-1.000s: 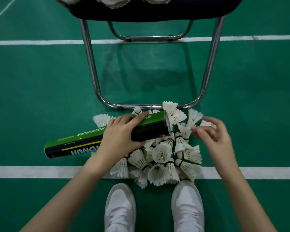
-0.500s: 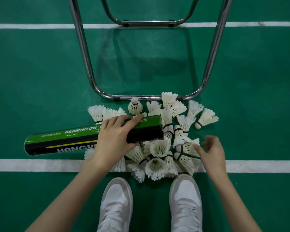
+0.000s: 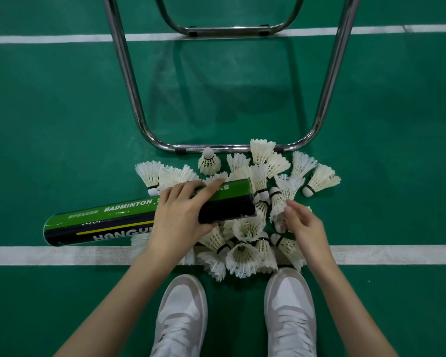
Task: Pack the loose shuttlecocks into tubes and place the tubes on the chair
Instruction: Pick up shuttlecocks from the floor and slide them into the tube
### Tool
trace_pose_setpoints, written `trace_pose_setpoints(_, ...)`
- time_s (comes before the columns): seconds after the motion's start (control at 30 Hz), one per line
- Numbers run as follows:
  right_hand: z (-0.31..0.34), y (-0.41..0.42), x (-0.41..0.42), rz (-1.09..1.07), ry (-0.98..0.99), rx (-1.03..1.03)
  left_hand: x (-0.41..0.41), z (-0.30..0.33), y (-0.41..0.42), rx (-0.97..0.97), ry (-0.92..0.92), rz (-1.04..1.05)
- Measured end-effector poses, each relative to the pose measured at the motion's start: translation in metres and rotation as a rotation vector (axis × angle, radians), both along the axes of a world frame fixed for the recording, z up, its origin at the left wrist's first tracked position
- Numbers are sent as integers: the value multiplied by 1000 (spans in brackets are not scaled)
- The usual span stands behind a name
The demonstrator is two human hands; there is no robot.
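Since half a second ago my right hand [image 3: 303,224] has come in from the pile's edge to just off the tube's open mouth, and my view has dipped so only the chair's [image 3: 224,148] chrome legs show. My left hand [image 3: 180,217] wraps the green tube [image 3: 129,217] past its middle, thumb under and fingers over, holding it level just above the shuttlecocks [image 3: 245,228] so the open end faces my right hand for loading. The right hand's fingers are curled together at the feathers of a shuttlecock beside that mouth; I cannot tell whether they have closed on it yet. The shuttlecocks lie heaped on the green floor [image 3: 62,124] under and beyond the tube's open end, between the chair's front rail and my shoes [image 3: 180,313], some overlapping the white line [image 3: 49,255]. I judge packing has barely begun, since the heap looks large and the tube is not yet on the chair.
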State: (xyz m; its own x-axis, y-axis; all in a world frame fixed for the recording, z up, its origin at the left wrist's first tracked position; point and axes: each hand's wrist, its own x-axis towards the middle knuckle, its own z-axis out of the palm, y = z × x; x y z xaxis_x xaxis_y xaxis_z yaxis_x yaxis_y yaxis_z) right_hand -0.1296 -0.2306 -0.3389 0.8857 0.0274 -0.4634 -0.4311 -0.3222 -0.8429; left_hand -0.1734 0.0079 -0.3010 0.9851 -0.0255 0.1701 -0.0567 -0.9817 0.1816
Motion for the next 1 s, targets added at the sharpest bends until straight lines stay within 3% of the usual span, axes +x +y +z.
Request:
trace_pose_setpoints(0.23,35,-8,-4,-60,-247,-64,-1,-1,-3,-19,14,7)
trace_pose_setpoints(0.4,64,-2,-3,-27,-322,9,-2,0,-3,-14,7,10)
trace_pose_setpoints(0.83,71,33,-13,79,-211,273,-4,5,-7,-13,41,19)
trace_pose_setpoints(1.0,65,49,-18,87,-221,235,-7,6,-12,-4,18,6)
